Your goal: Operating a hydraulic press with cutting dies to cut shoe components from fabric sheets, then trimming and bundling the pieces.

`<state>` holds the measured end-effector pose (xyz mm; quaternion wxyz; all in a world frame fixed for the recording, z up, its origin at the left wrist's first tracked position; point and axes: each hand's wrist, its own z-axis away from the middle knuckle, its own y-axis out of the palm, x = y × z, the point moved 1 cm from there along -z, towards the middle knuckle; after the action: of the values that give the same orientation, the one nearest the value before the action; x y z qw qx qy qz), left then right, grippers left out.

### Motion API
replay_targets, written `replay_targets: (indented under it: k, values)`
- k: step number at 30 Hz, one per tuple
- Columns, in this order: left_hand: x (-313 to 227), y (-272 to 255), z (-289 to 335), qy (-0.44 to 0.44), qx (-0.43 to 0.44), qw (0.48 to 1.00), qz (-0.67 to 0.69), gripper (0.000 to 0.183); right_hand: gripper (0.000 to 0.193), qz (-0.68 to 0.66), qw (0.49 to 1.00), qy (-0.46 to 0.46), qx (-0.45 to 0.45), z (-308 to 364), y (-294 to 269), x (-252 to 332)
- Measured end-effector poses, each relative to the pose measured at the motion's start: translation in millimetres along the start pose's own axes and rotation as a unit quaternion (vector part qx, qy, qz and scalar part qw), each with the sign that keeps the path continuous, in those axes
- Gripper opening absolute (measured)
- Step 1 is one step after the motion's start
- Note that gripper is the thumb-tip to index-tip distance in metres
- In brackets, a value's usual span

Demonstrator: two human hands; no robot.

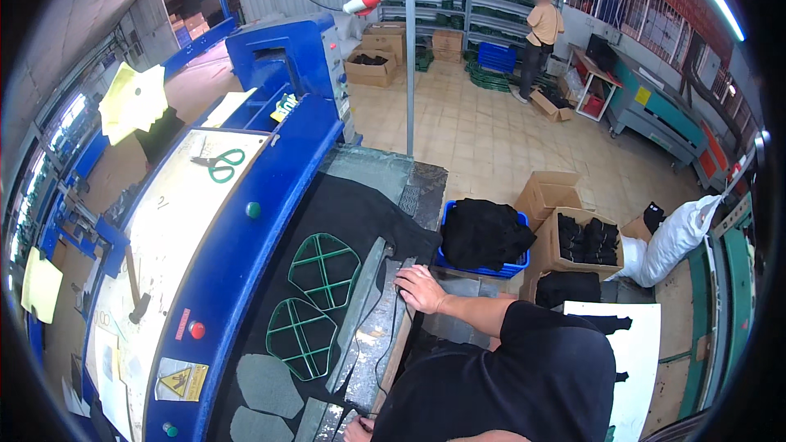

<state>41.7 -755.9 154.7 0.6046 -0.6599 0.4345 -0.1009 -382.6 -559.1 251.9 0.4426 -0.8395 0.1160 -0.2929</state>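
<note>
My right hand (419, 287) lies palm down on a grey metal strip (366, 311) at the near edge of the press bed, fingers apart and touching the black sheet material (360, 213) spread there. Two green frame-shaped cutting dies (324, 268) (300, 337) lie on that sheet, left of the hand. Grey cut pieces (270, 385) lie below the dies. Only a bit of my left hand (357, 430) shows at the lower edge, by the same strip and a thin black cable. Its fingers are hidden.
The blue cutting machine (246, 278) has a white top with green scissors (219, 165), a green button (254, 209) and a red one (196, 330). A blue crate (483, 266) of black material, cardboard boxes (548, 192), a white sack (675, 237) and a pole (409, 49) stand nearby. Another person (542, 29) stands by the shelves.
</note>
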Motion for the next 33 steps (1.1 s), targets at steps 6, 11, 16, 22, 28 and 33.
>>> replay_targets:
  k: [6,11,16,22,28,33]
  values:
    - [-50,-45,-8,0.006,-0.065,0.998,-0.01,0.024,0.035,-0.022,1.0,-0.01,-0.009,1,4,-1]
    - [-65,-58,-16,0.024,-0.091,0.995,-0.025,0.026,0.035,-0.019,0.999,-0.01,-0.028,2,6,-6]
    - [-65,-59,-21,0.056,-0.067,0.996,-0.036,0.032,0.033,-0.031,0.999,-0.029,-0.014,-1,6,-5]
    - [-62,-51,-22,0.05,-0.07,0.995,-0.043,0.032,0.041,-0.026,0.998,-0.048,0.023,-3,7,-14]
    - [-56,-45,-24,0.068,-0.097,0.99,-0.073,0.031,0.054,-0.042,0.989,-0.064,0.123,-7,10,-25]
    - [-60,-50,-28,0.02,-0.078,0.997,-0.012,0.017,0.072,-0.056,0.979,-0.068,0.181,-17,15,-26]
